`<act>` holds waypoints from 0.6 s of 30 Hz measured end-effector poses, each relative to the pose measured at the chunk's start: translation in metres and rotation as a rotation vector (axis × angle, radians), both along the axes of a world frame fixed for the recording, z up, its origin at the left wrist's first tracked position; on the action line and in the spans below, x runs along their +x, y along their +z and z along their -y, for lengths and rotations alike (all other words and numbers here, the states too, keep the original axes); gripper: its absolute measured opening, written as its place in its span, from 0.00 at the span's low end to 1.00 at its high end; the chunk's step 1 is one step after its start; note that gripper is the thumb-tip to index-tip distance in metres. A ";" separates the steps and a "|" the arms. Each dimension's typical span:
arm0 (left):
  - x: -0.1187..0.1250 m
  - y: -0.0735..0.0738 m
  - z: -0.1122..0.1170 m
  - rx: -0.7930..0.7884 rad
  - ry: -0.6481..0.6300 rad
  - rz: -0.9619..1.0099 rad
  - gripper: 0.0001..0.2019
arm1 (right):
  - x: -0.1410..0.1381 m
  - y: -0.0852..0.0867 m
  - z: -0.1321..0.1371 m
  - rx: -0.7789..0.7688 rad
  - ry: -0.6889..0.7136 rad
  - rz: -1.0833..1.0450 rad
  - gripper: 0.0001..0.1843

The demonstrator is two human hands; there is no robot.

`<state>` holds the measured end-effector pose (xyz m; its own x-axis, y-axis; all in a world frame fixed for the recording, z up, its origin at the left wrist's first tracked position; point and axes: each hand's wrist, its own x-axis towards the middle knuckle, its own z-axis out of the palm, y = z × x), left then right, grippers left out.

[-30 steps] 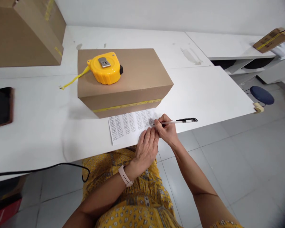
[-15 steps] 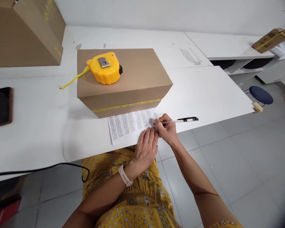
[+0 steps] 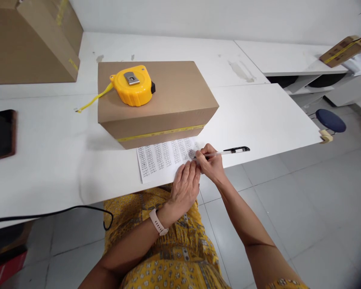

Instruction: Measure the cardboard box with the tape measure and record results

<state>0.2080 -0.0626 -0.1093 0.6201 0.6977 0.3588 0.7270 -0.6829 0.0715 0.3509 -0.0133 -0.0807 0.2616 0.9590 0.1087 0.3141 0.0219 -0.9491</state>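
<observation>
A sheet of paper (image 3: 152, 177) with columns of small handwriting lies at the desk's front edge, its far side reaching under a brown cardboard box (image 3: 180, 94). My left hand (image 3: 185, 186) rests flat on the paper's lower right, fingers stretched out. Beside it, my right hand (image 3: 211, 163) grips a clear pen with a black cap end (image 3: 236, 150), its tip down at the right-hand columns. On top of the box sits a yellow tape measure (image 3: 134, 88) with a metal clip; a short yellow strap hangs off its left side. Yellow tape runs along the box's front.
A phone (image 3: 0, 134) lies at the left of the white desk (image 3: 48, 160). Behind it stands a larger cardboard box (image 3: 33, 44). A black cable (image 3: 63, 210) trails along the front edge. At the right are a blue stool (image 3: 331, 120) and another small box (image 3: 338, 52).
The pen's rear end has shifted slightly to the left and up. My left hand stays in place on the paper.
</observation>
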 end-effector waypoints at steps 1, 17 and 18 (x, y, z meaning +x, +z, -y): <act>0.000 0.000 0.000 0.001 -0.003 -0.002 0.27 | 0.000 0.000 0.000 0.003 0.000 0.001 0.15; 0.000 -0.003 0.001 -0.003 0.002 -0.016 0.27 | 0.005 0.005 -0.002 0.051 -0.019 -0.098 0.17; 0.000 -0.003 0.001 -0.005 0.004 -0.021 0.27 | 0.007 0.006 -0.003 0.054 0.012 -0.138 0.16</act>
